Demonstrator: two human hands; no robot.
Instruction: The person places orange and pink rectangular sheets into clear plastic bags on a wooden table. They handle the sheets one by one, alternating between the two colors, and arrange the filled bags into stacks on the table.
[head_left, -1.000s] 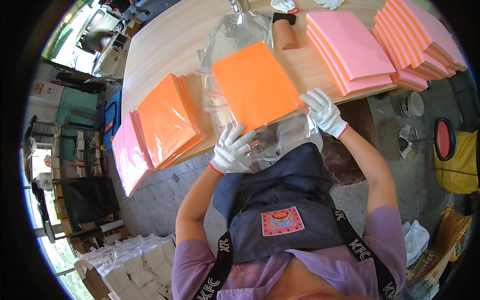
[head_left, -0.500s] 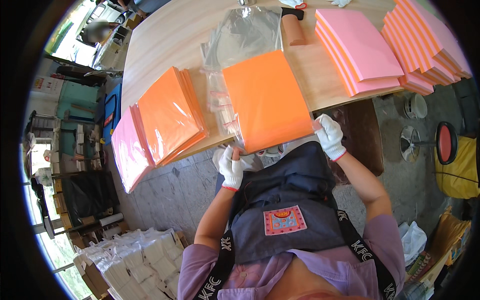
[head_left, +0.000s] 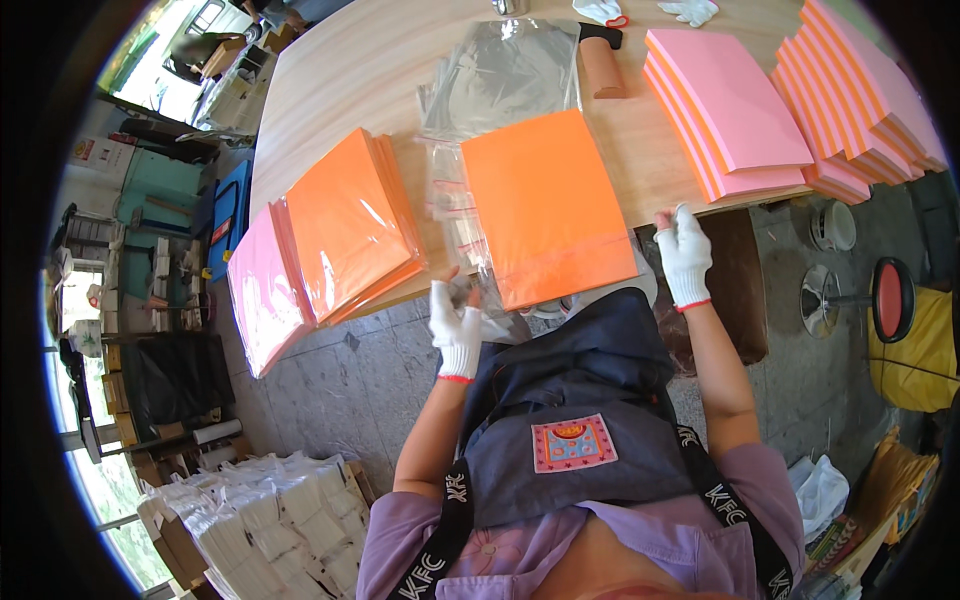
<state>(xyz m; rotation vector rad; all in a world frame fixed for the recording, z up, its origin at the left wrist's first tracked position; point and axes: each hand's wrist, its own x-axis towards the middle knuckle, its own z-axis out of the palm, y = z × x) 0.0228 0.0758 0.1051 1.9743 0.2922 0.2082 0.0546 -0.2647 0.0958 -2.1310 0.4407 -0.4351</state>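
In front of me lies a stack of orange paper (head_left: 545,200) in a clear plastic bag, a reddish strip across its near end. My left hand (head_left: 456,338), in a white glove with bare fingertips, is just off the bag's near left corner, its thumb and fingers apart and empty. To the right of the bag, by the table edge, my right hand (head_left: 685,262) is raised in the same kind of glove. Its fingers point up, loosely apart, and hold nothing. Beyond the orange stack lies a pile of clear plastic bags (head_left: 505,85), partly covered by it.
Bagged orange packs (head_left: 350,220) and pink packs (head_left: 262,290) lie at the left. Pink and orange paper stacks (head_left: 730,110) stand at the right. A brown block-like piece (head_left: 602,68) sits beyond, near white gloves (head_left: 690,10). Below the table is a brown seat (head_left: 720,300).
Both hands have let go of the bagged orange stack. My right hand has moved right and off its corner; the left has opened and shifted slightly left. The bag's end now lies flat over the paper.
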